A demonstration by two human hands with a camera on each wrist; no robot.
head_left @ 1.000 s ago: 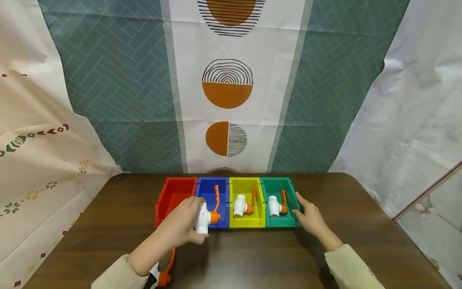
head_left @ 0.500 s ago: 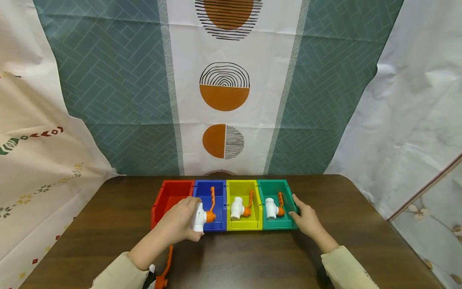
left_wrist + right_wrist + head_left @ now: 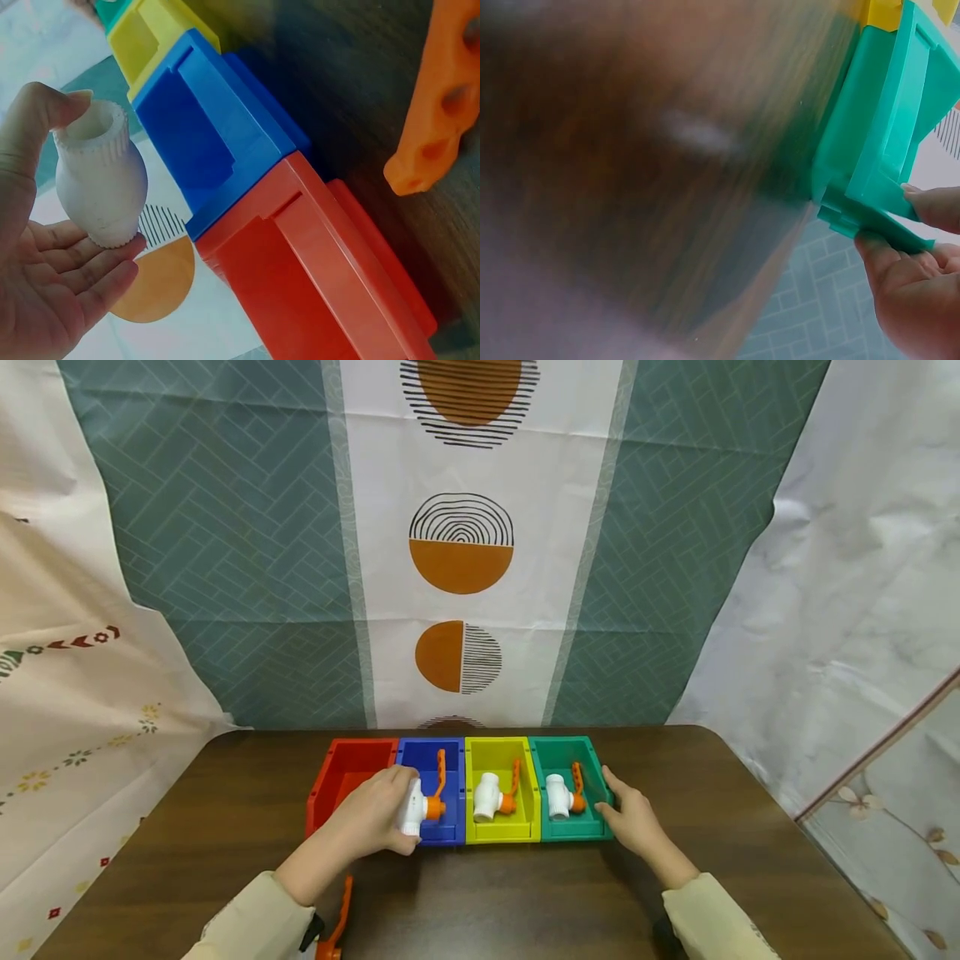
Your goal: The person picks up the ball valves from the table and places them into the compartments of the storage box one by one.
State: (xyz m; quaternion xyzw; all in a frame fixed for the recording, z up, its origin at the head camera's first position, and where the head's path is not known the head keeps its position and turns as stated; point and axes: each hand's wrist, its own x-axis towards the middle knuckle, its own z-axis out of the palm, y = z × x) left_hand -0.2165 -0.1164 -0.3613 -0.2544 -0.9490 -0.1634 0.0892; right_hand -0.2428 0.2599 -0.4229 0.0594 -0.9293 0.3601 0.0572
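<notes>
My left hand (image 3: pixel 381 810) holds a white plastic ball valve (image 3: pixel 412 810) with an orange lever handle, over the front of the blue bin (image 3: pixel 452 838). In the left wrist view the thumb lies on the valve's upper rim (image 3: pixel 101 176) and the fingers are under its lower end; the handle is hidden there. At the far right, my right hand (image 3: pixel 633 817) grips the side wall of the green bin (image 3: pixel 889 127), thumb on one face and fingers on the other. One similar valve (image 3: pixel 558 797) lies in the green bin, another (image 3: pixel 487 797) in the yellow bin (image 3: pixel 504 833).
A red bin (image 3: pixel 318 802) stands left of the blue one, partly behind my left arm. Another orange-handled valve (image 3: pixel 337 927) lies on the dark wooden table (image 3: pixel 510 902) beside my left sleeve. A patterned cloth (image 3: pixel 457 693) hangs behind the table.
My left hand, with the valve, has shifted slightly further over the blue bin. The right hand keeps its grip on the green bin. The head view has tilted a little.
</notes>
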